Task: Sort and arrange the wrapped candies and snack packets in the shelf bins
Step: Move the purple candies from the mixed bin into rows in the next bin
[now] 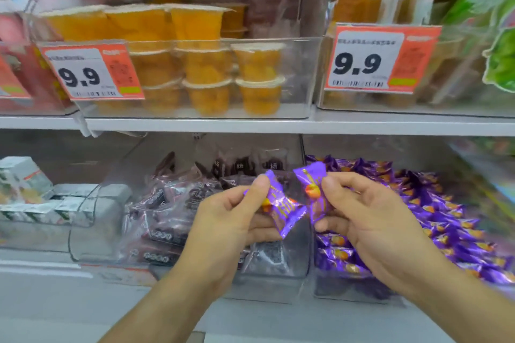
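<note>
White shelf (shop aisle), clear bins, purple candies.

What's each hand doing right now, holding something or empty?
Left hand: closed, its grip pinching a purple foil-wrapped candy with an orange print.
Right hand: closed, pinching a second purple foil-wrapped candy.
</note>
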